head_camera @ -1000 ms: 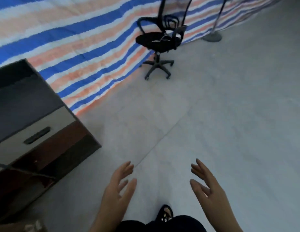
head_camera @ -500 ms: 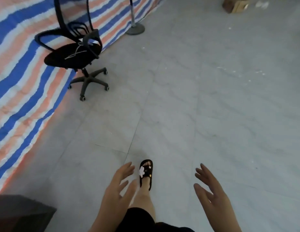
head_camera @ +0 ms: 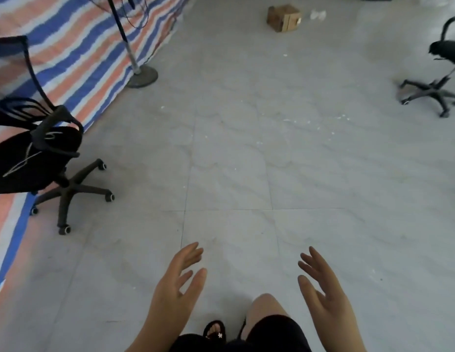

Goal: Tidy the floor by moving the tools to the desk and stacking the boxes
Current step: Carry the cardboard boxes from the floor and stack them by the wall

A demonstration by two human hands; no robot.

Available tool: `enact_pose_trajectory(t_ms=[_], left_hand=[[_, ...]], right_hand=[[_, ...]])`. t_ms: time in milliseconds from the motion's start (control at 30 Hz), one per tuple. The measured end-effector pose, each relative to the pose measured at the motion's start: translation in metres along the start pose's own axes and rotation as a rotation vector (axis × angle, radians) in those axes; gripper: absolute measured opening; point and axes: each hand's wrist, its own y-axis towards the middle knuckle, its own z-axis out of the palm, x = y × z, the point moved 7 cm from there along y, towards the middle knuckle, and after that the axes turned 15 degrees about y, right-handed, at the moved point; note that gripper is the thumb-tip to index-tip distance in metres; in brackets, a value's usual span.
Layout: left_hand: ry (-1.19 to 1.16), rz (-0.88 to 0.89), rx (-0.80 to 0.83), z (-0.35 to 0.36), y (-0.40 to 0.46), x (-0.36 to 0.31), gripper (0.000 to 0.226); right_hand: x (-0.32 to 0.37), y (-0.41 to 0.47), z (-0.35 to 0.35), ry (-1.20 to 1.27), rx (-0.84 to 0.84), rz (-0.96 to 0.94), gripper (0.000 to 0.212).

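Both hands are empty: left hand [head_camera: 179, 283] and right hand [head_camera: 323, 285] each show a wide grip, fingers spread. The cardboard box [head_camera: 283, 17] lies on the floor [head_camera: 246, 161], well ahead (no tools visible). Recommended approach: walk straight between the two office chairs [head_camera: 43, 158], then grasp opposite box sides.

A bare indoor workroom or makeshift studio: a pale tiled floor [head_camera: 246, 161], a striped blue, orange and white tarpaulin [head_camera: 76, 47] hung as a wall, two black office chairs [head_camera: 41, 158] [head_camera: 440, 72], a metal stand [head_camera: 135, 62], and a cardboard box [head_camera: 283, 17].
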Motion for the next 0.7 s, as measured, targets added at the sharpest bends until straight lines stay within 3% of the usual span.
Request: enact_pose_trajectory(t_ms=[200, 467, 700], left_hand=[[0.003, -0.003, 0.027, 0.046, 0.140, -0.038, 0.033], [-0.009, 0.030, 0.017, 0.123, 0.324, -0.133, 0.041], [-0.029, -0.017, 0.019, 0.164, 0.452, -0.178, 0.042]], right_hand=[[0.007, 0.140, -0.016, 0.004, -0.050, 0.000, 0.053], [0.074, 0.350, -0.073, -0.043, -0.057, -0.077, 0.054], [0.082, 0.486, -0.096, -0.047, -0.067, 0.011, 0.054]])
